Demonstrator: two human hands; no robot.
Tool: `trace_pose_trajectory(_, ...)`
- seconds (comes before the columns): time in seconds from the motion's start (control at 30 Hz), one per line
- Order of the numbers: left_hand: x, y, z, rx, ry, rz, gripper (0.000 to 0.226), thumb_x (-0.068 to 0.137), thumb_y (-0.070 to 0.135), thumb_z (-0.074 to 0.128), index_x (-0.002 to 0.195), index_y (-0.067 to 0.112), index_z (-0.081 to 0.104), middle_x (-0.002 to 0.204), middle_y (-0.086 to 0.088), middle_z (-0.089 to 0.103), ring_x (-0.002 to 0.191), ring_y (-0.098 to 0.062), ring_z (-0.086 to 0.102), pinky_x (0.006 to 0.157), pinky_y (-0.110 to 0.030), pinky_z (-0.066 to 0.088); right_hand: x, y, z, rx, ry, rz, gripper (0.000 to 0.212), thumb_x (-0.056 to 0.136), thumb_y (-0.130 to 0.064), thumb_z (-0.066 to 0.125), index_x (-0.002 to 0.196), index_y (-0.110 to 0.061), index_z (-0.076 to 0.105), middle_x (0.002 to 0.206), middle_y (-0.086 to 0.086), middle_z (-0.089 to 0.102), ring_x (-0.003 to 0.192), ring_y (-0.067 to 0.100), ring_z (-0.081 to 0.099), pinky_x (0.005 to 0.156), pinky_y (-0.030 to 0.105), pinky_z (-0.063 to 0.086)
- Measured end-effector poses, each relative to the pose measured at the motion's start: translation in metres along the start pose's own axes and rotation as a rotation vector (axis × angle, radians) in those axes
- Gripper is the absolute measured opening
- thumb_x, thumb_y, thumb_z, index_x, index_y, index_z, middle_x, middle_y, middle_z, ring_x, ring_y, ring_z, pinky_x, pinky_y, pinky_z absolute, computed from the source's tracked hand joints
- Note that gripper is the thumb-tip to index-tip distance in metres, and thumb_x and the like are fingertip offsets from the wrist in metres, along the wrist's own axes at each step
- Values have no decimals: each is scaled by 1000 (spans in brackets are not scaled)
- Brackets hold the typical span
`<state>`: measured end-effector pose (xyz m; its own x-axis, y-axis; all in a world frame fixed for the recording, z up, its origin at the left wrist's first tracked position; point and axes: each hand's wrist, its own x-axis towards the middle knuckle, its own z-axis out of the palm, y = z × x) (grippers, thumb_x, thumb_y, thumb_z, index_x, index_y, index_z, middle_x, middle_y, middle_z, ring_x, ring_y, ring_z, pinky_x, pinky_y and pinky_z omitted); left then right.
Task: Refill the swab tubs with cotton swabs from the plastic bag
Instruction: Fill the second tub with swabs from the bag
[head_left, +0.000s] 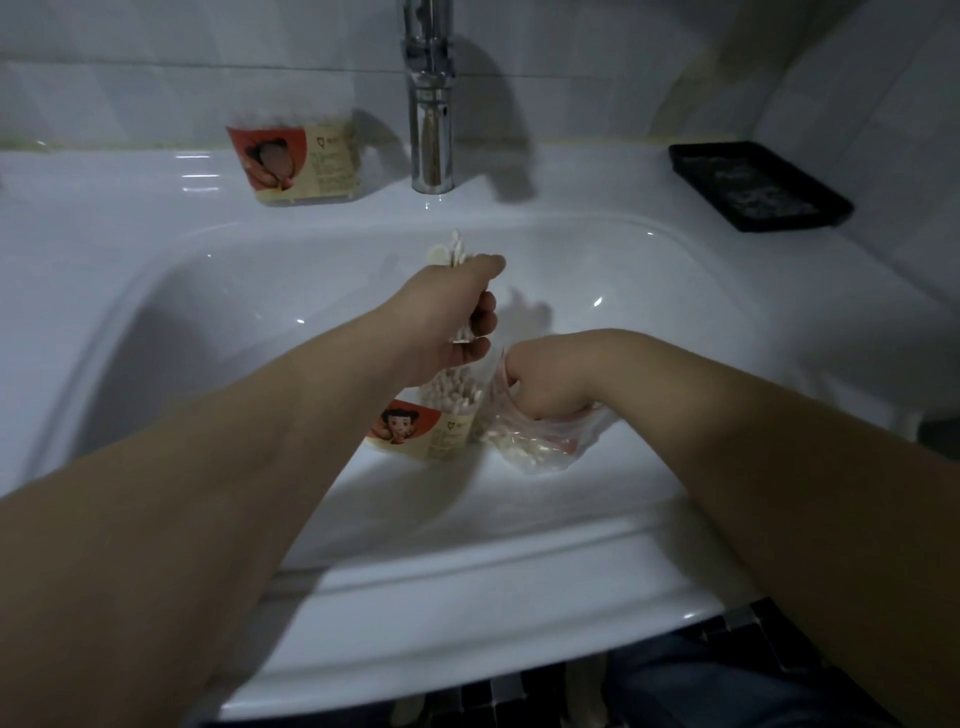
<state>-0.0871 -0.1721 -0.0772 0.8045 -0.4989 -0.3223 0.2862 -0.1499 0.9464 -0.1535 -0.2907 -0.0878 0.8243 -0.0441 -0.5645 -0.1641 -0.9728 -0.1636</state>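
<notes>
The white sink (156, 291) fills most of the frame, with the chrome tap (431, 104) at top centre and a black tray (758, 187) on the ledge at upper right. One swab tub (296, 161) stands on the ledge at upper left, and it looks packed. The other tub (431, 421) sits in the basin at centre frame, its swabs upright and open to the top, with the plastic bag (535, 441) just beside it on the right. My left hand (462, 317) hangs over that tub, its fingers (485, 317) curled round a bunch of cotton swabs (452, 249) whose tips poke out above my fist. My right hand (545, 389) is sunk into the mouth of the bag. Its fingers are hidden by the plastic, so I cannot tell whether they grip anything. To do this well, I would turn the bunch upright over the tub's mouth, keep the sticks parallel, lower them until the ends meet the ones already inside, and only then loosen my grip. Let go early and they scatter into the basin.
</notes>
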Motion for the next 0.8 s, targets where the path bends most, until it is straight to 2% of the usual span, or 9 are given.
trace_pose_trajectory(0.07,0,0,0,0,0,-1,19,100,37,60,92,21,53,69,4,53,56,-10,52,58,-26,49,0,-4,1,-53,-3,9,20,98,-13,53,107,-11,71,87,3,68,72,16,59,57,26,45)
trace_pose_trajectory(0.13,-1,0,1,-1,-3,-1,19,100,37,60,92,21,52,70,4,52,56,-10,52,57,-25,48,0,-7,3,-98,-9,5,16,99,-17,54,92,-13,67,79,1,62,69,15,56,57,26,42)
trace_pose_trajectory(0.27,-1,1,1,-2,-7,3,18,100,37,59,96,21,53,72,4,53,59,-11,52,59,-26,49,-5,-12,3,-169,-60,-17,31,101,-29,56,72,-20,56,73,-3,57,68,14,54,60,26,40)
trace_pose_trajectory(0.37,-2,1,1,10,-17,3,17,100,36,59,99,20,53,73,4,53,60,-10,53,61,-26,49,-8,-16,2,-238,-85,-17,33,101,-25,55,69,-20,52,71,-3,54,65,13,52,57,25,41)
trace_pose_trajectory(0.5,-2,1,1,15,-24,-12,21,101,37,58,92,19,52,73,3,54,59,-11,51,57,-25,47,-9,-21,1,-271,-49,4,31,100,-15,50,69,-19,48,73,-1,52,68,16,52,69,30,50)
trace_pose_trajectory(0.6,0,-1,2,83,-21,1,21,100,38,58,94,18,56,75,3,57,59,-12,50,56,-26,45,-7,-15,-1,-235,-27,21,26,96,-13,50,71,-20,49,77,3,55,76,25,60,82,43,60)
trace_pose_trajectory(0.7,3,-3,2,206,1,27,22,98,37,61,99,15,61,85,-1,61,62,-14,47,55,-27,42,-8,-8,-6,-212,27,44,25,96,-13,50,72,-21,50,78,3,59,76,23,60,77,38,55)
trace_pose_trajectory(0.8,5,-5,0,352,-3,47,26,94,34,65,98,9,66,96,-15,66,66,-19,48,57,-28,43,-9,-3,-11,-202,74,52,26,93,-8,52,70,-19,55,75,2,59,74,22,59,74,37,53)
